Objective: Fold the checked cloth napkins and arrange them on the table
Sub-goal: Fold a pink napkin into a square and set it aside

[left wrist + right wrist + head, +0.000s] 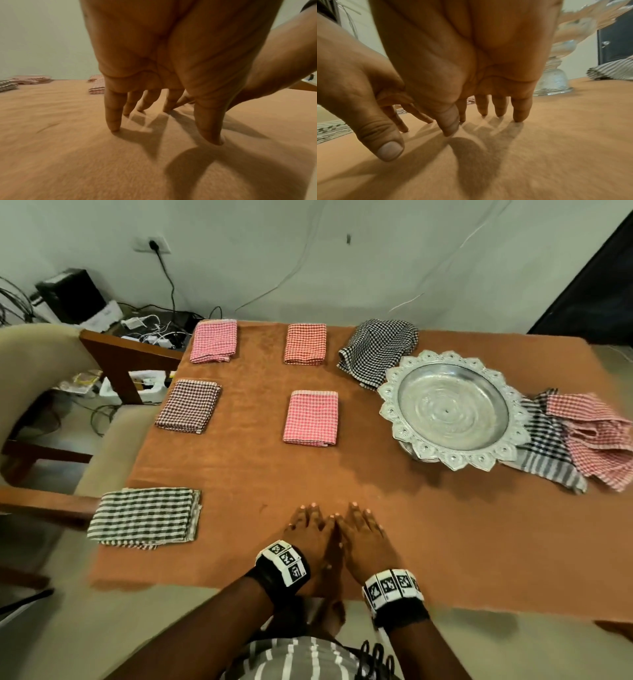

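Several folded checked napkins lie on the orange tablecloth [445, 542]: two pink [214, 341] [311, 418], an orange one [305, 344], a dark maroon one [189, 406] and a grey-striped one [145, 518] at the near left. Unfolded napkins lie crumpled by the plate: black-and-white [378, 349], grey-striped [544, 446] and pink [596, 440]. My left hand [308, 529] and right hand [363, 529] rest side by side, fingers straight, fingertips [114, 128] [519, 119] touching the bare cloth near the front edge. Neither holds anything.
An ornate silver footed plate [452, 409] stands at the right, its glass foot [554, 82] close behind my right hand. A wooden chair [61, 412] stands off the table's left side. Cables and boxes clutter the floor by the far wall.
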Action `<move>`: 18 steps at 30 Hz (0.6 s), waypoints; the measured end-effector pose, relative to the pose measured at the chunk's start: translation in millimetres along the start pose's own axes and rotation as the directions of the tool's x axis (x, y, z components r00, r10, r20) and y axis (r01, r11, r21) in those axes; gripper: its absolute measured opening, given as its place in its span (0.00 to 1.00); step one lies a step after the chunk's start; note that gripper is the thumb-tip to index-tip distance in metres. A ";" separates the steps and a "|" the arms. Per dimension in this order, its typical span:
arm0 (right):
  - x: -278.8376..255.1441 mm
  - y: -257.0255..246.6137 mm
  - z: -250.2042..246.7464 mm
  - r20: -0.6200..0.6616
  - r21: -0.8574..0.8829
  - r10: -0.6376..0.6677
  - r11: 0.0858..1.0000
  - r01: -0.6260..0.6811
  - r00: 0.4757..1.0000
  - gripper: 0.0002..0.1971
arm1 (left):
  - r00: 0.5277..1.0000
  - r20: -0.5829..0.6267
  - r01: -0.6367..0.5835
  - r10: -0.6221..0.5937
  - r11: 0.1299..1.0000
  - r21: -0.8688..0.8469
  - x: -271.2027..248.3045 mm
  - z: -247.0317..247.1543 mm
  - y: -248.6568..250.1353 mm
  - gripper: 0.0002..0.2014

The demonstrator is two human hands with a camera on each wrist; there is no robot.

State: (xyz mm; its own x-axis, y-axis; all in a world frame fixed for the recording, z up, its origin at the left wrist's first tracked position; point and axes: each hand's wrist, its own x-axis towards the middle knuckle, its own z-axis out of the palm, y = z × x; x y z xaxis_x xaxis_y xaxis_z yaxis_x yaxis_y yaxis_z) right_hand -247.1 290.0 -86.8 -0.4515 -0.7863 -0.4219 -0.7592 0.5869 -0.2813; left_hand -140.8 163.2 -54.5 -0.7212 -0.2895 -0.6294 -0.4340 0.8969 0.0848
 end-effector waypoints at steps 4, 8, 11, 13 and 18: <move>-27.2 20.4 16.3 -0.005 0.030 0.031 0.999 -0.030 1.000 0.33 | 0.991 -0.037 -0.126 0.129 0.990 0.056 -1.6 2.8 17.6 0.49; -68.0 34.7 6.2 -0.052 0.114 0.117 0.987 -0.111 0.992 0.31 | 0.969 -0.032 -0.240 0.244 0.966 0.096 -3.9 -4.6 35.1 0.47; -88.5 42.9 6.7 -0.086 0.203 0.204 0.962 -0.184 0.975 0.28 | 0.964 -0.026 -0.254 0.263 0.948 0.191 -5.9 -10.6 47.4 0.47; -93.3 44.6 5.2 -0.097 0.237 0.232 0.950 -0.204 0.968 0.27 | 0.964 -0.036 -0.247 0.264 0.937 0.245 -4.6 -13.1 52.4 0.49; -97.4 57.4 -11.9 -0.092 0.337 0.260 0.917 -0.215 0.961 0.21 | 0.973 -0.043 -0.210 0.228 0.944 0.253 -9.8 -16.7 59.4 0.50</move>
State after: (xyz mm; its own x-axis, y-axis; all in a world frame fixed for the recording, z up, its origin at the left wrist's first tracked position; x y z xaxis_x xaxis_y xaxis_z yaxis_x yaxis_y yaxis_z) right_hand -252.2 398.0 -51.6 -0.6744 -0.6214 -0.3988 -0.4410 0.7722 -0.4574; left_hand -168.5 213.7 -30.4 -0.8236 -0.0916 -0.5598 -0.1220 0.9924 0.0170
